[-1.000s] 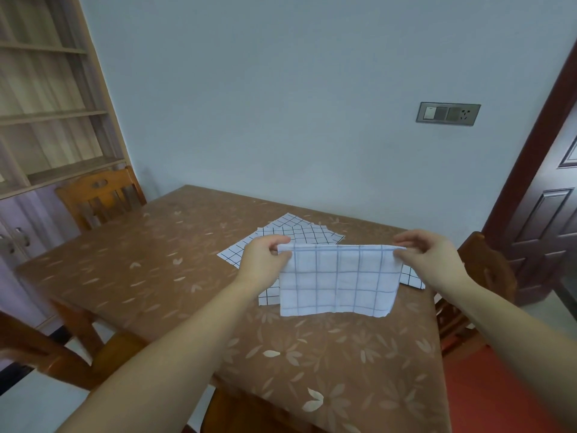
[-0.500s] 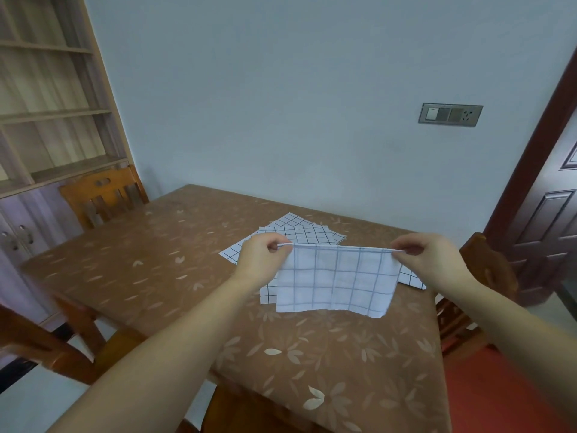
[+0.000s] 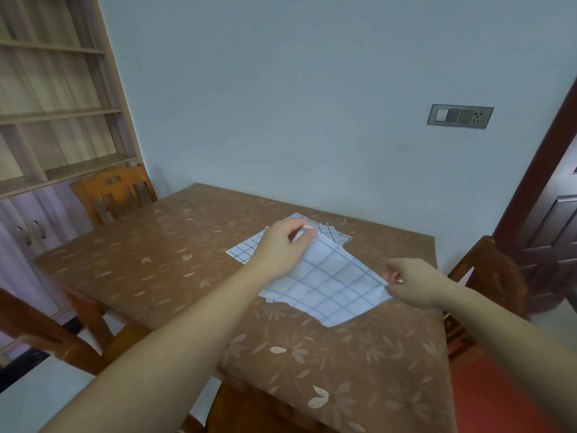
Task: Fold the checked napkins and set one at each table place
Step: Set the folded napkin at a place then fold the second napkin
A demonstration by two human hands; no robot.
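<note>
- A person's right hand (image 3: 412, 284) pinches the 3 o'clock corner of the napkin (image 3: 327, 287), low over the table (image 3: 150, 264).
- The left hand (image 3: 279, 246) pinches its 11 o'clock corner; the hands are apart, the cloth slanting between them.
- Thin and limp, it looks light; corners give the surest hold.
- Spare napkins (image 3: 245, 252) lie flat at 12 o'clock, beyond.

Left half of the tabletop (image 3: 150, 260) is lying open. Flat napkins (image 3: 246, 250) are occupying the far middle. Left chair (image 3: 115, 192) and right chair (image 3: 487, 267) are crowding its edges.
</note>
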